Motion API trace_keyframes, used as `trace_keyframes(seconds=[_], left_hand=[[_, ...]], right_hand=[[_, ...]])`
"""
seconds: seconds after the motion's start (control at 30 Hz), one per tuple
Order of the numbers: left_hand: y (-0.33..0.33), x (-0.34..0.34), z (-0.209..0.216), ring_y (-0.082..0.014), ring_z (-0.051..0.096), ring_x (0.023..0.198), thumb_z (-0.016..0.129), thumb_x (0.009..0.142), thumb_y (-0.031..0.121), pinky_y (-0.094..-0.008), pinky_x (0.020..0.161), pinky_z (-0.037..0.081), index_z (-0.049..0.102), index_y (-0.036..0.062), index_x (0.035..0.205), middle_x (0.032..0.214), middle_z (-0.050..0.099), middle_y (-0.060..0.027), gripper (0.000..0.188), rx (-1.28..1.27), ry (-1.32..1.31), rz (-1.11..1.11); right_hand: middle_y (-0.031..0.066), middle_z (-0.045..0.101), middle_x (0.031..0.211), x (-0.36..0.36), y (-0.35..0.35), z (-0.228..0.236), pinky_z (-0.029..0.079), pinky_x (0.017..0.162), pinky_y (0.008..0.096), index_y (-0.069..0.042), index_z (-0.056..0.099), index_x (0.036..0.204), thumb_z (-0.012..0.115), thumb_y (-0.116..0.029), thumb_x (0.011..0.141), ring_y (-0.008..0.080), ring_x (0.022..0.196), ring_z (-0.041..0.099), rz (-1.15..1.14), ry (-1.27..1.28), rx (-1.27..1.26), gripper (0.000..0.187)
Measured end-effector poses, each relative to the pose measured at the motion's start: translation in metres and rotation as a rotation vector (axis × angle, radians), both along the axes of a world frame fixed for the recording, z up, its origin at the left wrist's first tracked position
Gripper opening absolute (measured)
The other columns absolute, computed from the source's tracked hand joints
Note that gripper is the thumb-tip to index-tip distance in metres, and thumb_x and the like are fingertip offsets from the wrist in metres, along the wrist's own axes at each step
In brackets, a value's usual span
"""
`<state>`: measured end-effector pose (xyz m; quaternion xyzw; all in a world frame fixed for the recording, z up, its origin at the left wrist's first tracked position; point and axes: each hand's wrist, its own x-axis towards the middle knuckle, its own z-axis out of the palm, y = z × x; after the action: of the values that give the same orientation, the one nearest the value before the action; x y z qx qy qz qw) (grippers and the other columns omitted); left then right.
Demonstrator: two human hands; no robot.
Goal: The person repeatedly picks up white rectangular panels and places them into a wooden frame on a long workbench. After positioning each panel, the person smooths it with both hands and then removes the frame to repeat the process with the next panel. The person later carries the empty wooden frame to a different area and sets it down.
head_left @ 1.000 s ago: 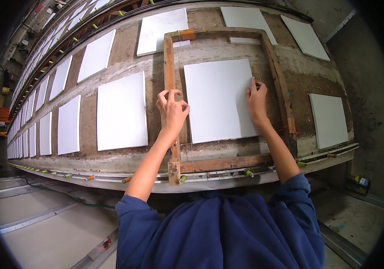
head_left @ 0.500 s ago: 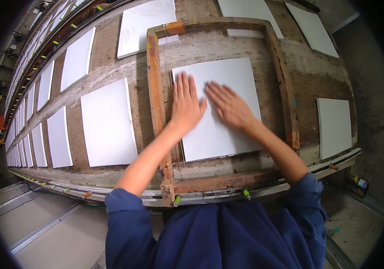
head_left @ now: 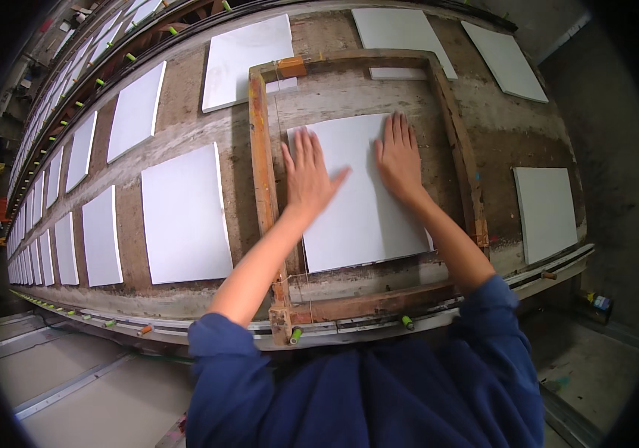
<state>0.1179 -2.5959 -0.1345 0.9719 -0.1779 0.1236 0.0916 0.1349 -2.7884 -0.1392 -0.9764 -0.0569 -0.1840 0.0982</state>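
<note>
White panel (head_left: 353,220): lies flat beneath and between the left hand (head_left: 309,175) and right hand (head_left: 400,160).
Left-hand grip: palm down over the panel's left side, fingers slightly spread, thumb splayed wide.
Right-hand grip: palm down along the right edge, fingers straight, fingertips near the far corner.
Wooden frame (head_left: 263,160): surrounds the panel, its left rail just beside the left hand.
Neighbouring panel (head_left: 186,216): left of the left hand, outside the frame.
Green peg (head_left: 296,335): nearer the body than both hands.
</note>
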Motion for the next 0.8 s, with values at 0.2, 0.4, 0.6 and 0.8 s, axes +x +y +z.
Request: trace_keyframes(seconds=[0.2, 0.4, 0.6, 0.8], left_hand=[[-0.019, -0.109, 0.028, -0.0433, -0.001, 0.135, 0.047, 0.069, 0.073, -0.0757, 0.09, -0.002, 0.015, -0.0028, 0.14, 0.147, 0.008, -0.0241, 0.109, 0.053, 0.232, -0.284], [-0.018, -0.11, 0.019, -0.0413, 0.0, 0.136, 0.05, 0.07, 0.07, -0.0747, 0.091, -0.002, 0.016, -0.0017, 0.14, 0.147, 0.008, -0.0228, 0.106, 0.021, 0.15, -0.272], [-0.005, -0.091, 0.023, -0.0372, -0.004, 0.137, 0.048, 0.085, 0.05, -0.0598, 0.104, -0.006, 0.012, -0.0067, 0.139, 0.147, 0.005, -0.024, 0.086, -0.11, 0.113, -0.111], [-0.014, -0.1, 0.014, -0.0436, -0.003, 0.135, 0.045, 0.084, 0.056, -0.0581, 0.105, -0.003, 0.013, -0.0122, 0.136, 0.143, 0.005, -0.0333, 0.092, -0.072, 0.159, -0.089]], right_hand=[[0.0184, 0.026, 0.143, -0.11, 0.002, 0.031, 0.017, 0.11, 0.0415, 0.003, 0.026, 0.136, 0.043, -0.027, 0.088, 0.0287, 0.135, 0.02, 0.347, 0.221, -0.049, 0.06], [0.0163, 0.032, 0.14, -0.112, 0.002, 0.024, 0.018, 0.109, 0.0419, 0.002, 0.033, 0.133, 0.049, -0.028, 0.086, 0.0278, 0.134, 0.024, 0.351, 0.129, -0.028, 0.058], [0.0165, 0.031, 0.141, -0.101, -0.018, 0.062, 0.016, 0.11, 0.0437, 0.001, 0.031, 0.135, 0.05, -0.029, 0.088, 0.0286, 0.135, 0.021, 0.255, -0.016, 0.027, 0.059], [0.0193, 0.02, 0.145, -0.106, -0.028, 0.022, 0.015, 0.11, 0.0442, 0.004, 0.021, 0.138, 0.046, -0.043, 0.087, 0.0294, 0.137, 0.014, 0.186, 0.144, -0.056, 0.074]])
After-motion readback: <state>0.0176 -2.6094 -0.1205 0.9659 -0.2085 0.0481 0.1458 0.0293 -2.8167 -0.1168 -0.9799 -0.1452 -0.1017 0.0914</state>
